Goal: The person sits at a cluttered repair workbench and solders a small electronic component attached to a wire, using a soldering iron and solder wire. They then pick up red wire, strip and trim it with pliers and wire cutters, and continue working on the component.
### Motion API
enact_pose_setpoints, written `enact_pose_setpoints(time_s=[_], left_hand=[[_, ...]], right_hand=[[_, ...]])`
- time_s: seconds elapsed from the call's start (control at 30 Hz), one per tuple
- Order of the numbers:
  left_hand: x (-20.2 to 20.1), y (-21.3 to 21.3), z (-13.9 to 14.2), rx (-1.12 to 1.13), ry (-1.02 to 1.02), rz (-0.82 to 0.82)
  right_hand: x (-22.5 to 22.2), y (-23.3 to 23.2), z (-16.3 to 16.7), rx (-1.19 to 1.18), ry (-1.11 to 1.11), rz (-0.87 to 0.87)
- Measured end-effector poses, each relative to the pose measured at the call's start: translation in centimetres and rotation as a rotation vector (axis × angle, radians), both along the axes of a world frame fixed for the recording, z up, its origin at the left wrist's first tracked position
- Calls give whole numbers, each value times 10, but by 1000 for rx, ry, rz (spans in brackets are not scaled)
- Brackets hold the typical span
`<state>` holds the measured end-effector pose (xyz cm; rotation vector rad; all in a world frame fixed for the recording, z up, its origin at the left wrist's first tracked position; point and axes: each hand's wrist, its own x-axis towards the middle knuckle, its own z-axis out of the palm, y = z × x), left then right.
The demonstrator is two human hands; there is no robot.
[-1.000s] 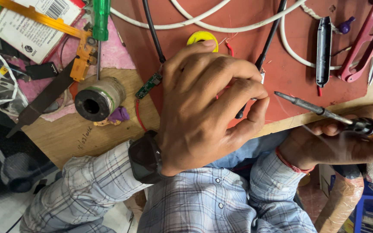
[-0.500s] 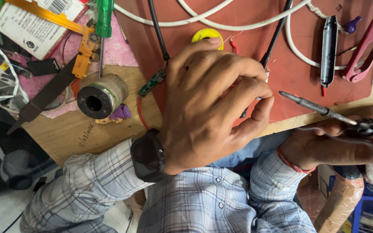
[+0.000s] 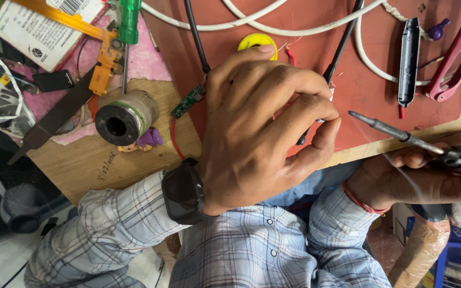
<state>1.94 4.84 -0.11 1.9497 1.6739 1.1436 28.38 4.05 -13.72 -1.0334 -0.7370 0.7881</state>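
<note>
My left hand (image 3: pixel 262 133), with a black watch (image 3: pixel 183 192) on the wrist, rests on the red mat (image 3: pixel 369 90). Its thumb and forefinger are pinched on a thin black wire (image 3: pixel 342 48) that runs in from the top; what sits right under the fingertips is hidden. My right hand (image 3: pixel 417 178) is off the table's edge at the right, gripping a soldering iron (image 3: pixel 390 130). The iron's tip points left and stops a short way from my left fingertips. A small green circuit board (image 3: pixel 188 101) with a red lead lies just left of my left hand.
On the wooden table (image 3: pixel 113 165) stands a grey spool (image 3: pixel 124 117) beside a green-handled screwdriver (image 3: pixel 129 21). On the mat lie a yellow disc (image 3: pixel 257 41), white cable (image 3: pixel 273 29), a black pen-shaped tool (image 3: pixel 407 58) and pink-handled pliers (image 3: pixel 454 58).
The view has drifted a little. Both hands keep the same pose, the left pinched on the wire and the right holding the iron nearby.
</note>
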Motion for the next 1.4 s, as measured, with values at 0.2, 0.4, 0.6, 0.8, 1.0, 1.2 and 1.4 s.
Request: enact_pose_setpoints(time_s=[0.2,0.4,0.6,0.8,1.0,1.2,1.4], left_hand=[[0,0,0,-3,11,-5],[0,-1,0,-10,-4,-5],[1,-1,0,-14,-8,-4],[1,-1,0,-14,-8,-6],[0,-1,1,-18,-17,-8],[0,-1,0,-16,-11,-13],[1,-1,-1,-20,-16,-11]], right_hand=[[-14,8,14,2,71,-39],[-13,4,10,-36,170,-134],[-9,4,8,-10,178,-57],[-18,12,17,-52,74,-150],[-22,11,21,7,43,-120],[-18,11,17,-12,40,-95],[-23,8,15,11,72,-143]])
